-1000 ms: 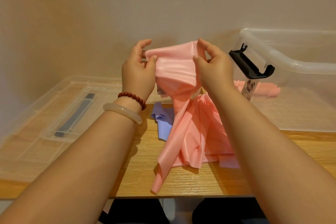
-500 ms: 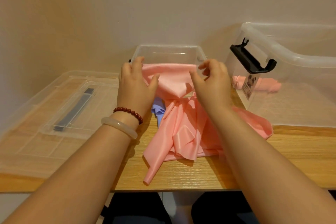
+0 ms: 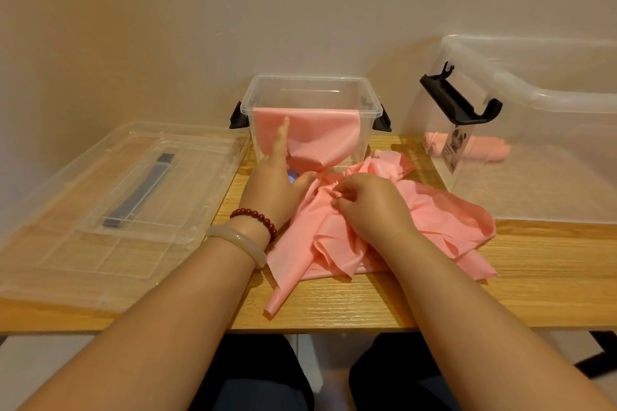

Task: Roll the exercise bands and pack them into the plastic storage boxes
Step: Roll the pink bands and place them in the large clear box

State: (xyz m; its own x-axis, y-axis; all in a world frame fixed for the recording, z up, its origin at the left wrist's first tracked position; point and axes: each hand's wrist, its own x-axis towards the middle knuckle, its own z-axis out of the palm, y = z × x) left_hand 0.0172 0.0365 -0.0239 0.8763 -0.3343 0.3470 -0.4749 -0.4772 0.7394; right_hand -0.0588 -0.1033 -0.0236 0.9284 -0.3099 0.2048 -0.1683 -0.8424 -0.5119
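**Item 1: pink band [image 3: 434, 220].** Unrolled and loosely crumpled on the wooden table [image 3: 551, 277]. One end stands up against the front wall of the small clear box [image 3: 307, 83], with its top edge at the rim. The rest fans out toward your right and front.

**Item 2: your left hand [image 3: 273, 183].** Fingers straight, laid flat on the raised end of the band at the box wall, thumb spread toward the gathered middle. A red bead bracelet [image 3: 257, 215] and a pale bangle [image 3: 240, 240] are on the wrist.

**Item 3: your right hand [image 3: 370, 207].** Fingers curled, pinching the bunched middle of the pink band just beside your left thumb.

**Item 4: purple band [image 3: 292, 178].** Only a sliver shows, under your left hand (its extent cannot be told).

**Item 5: large clear box [image 3: 534, 100].** Stands at the right with a black latch [image 3: 460, 103] raised. A rolled pink band [image 3: 484, 150] lies inside.

**Item 6: clear lid [image 3: 100, 210].** Lies flat at the left of the table.
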